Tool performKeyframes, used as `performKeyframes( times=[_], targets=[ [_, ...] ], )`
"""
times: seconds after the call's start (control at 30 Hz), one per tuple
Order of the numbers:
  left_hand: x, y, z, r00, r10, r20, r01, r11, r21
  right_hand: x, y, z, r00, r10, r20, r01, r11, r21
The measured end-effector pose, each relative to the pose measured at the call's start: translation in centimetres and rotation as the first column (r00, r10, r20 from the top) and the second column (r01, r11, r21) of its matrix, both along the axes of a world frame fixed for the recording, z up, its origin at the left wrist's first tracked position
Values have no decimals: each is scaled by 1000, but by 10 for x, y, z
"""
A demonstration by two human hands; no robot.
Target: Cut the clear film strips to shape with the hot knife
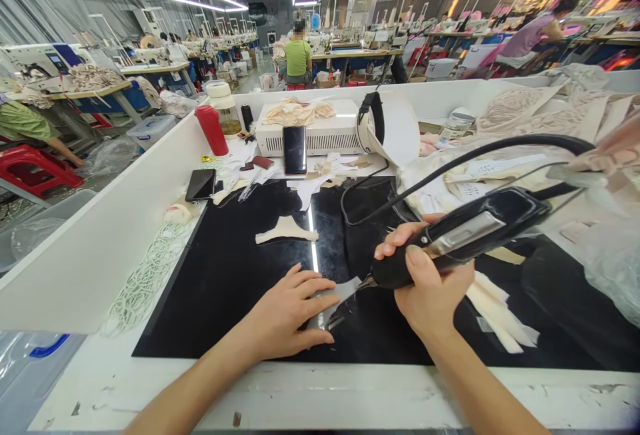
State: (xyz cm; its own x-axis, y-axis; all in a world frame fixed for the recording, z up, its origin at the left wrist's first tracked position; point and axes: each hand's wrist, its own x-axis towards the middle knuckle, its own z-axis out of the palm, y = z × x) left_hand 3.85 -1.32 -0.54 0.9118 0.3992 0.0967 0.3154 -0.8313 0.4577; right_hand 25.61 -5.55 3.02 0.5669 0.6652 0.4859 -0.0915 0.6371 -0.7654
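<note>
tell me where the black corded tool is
In the head view, the black corded tool is right of centre, gripped in the right hand, its tip at the translucent piece partly under the left hand.

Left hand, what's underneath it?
Under your left hand is a pale piece, on the black mat. One end shows past the hand, by the tool. The hand covers much of the rest, so its full outline can't be seen.
</note>
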Motion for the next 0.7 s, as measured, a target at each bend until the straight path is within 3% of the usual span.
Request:
performKeyframes(
  times=[0.23, 0.33, 0.47, 0.6, 0.7],
  targets=[
    [-2, -1, 2, 1000, 21, 12, -20, 999, -28, 1, 1, -1, 1000, 16, -2, -16, 999, -37],
    [0, -3, -1, 986, 153, 65, -151, 988, -43, 2, 0, -4, 1000, 18, -13, -19, 998, -53],
    [4, -3, -10, 926, 361, 106, -357, 932, -59, 9, 2, -7, 998, -24, 59, 33, 987, -156],
    [5, -3, -15, 908, 391, 151, -373, 918, -138, 20, 3, -4, 944, -160, 289, 227, 949, -217],
    [6, -3, -16, 892, 407, 195, -369, 907, -204, 29, -7, -8, 854, -409, 323, 463, 879, -111]
  ],
)
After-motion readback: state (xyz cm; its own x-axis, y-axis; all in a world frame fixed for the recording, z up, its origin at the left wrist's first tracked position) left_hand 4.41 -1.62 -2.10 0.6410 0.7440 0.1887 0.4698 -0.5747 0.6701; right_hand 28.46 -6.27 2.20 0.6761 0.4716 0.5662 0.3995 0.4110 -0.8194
